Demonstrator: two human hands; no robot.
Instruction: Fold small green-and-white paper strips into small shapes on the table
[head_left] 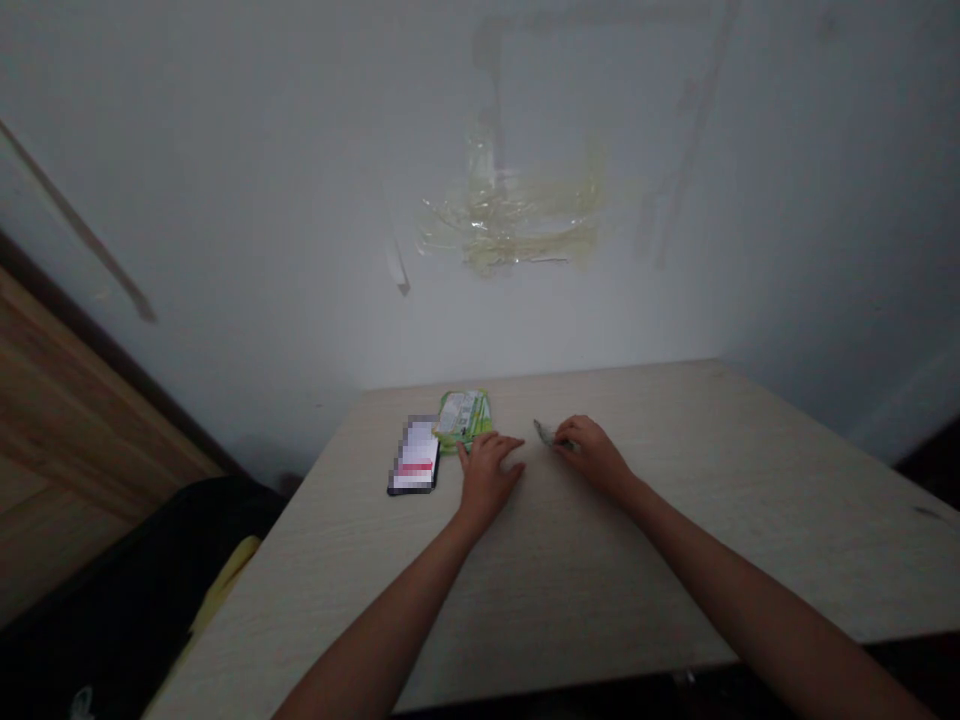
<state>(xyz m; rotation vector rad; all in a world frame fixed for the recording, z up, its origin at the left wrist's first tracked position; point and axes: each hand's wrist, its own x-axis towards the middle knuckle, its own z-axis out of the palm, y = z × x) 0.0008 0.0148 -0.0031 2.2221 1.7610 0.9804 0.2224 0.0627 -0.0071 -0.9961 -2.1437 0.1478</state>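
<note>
My right hand pinches a small, thin, dark greenish piece just above the table; its kind is too small to make out. To the left, my left hand has its fingers apart and holds nothing. Its fingertips are close to the lower edge of a green and white packet; whether they touch it I cannot tell. A phone with a lit, blurred screen lies left of that hand, its upper right corner by the packet.
Both forearms cross the pale wooden table, which stands against a grey wall. Clear tape is stuck on the wall. At the left are a wooden panel and a dark bag-like heap beside the table edge.
</note>
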